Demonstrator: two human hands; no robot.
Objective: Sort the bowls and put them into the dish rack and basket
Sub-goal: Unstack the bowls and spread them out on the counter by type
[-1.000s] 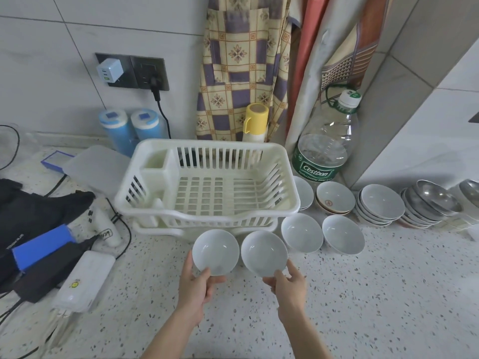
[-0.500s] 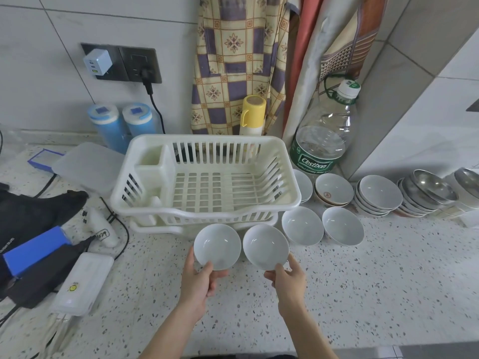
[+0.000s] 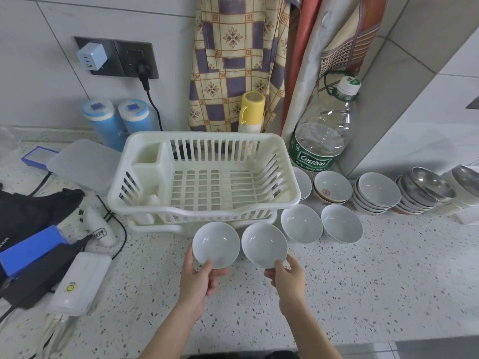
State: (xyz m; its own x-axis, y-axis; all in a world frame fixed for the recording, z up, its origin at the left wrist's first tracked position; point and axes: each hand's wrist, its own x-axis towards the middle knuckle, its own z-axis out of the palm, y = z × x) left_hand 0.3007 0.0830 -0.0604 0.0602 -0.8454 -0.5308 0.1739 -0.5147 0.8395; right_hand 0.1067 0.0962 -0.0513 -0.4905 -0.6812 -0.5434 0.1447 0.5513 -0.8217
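Observation:
My left hand [image 3: 198, 279] grips a white bowl [image 3: 216, 244] by its near rim, tilted up toward me. My right hand [image 3: 287, 278] pinches a second white bowl [image 3: 264, 244] the same way. Both bowls hang just in front of the white slatted dish rack [image 3: 207, 207], which sits on its drip tray and holds nothing. Two more white bowls [image 3: 302, 224] [image 3: 342, 224] stand on the counter to the right of the rack. Behind them are stacks of white bowls [image 3: 377, 194], a patterned bowl stack [image 3: 333, 186] and steel bowls [image 3: 427, 185].
A large water bottle [image 3: 324, 141] and a yellow flask [image 3: 251, 110] stand behind the rack by hanging cloths. On the left lie two blue canisters [image 3: 114, 120], a plastic lid [image 3: 85, 161], cables, dark bags [image 3: 31, 216] and a white box [image 3: 77, 281]. Speckled counter [image 3: 375, 281] spreads to the right.
Both hands and their bowls stay in nearly the same place before the rack; the view has shifted slightly downward.

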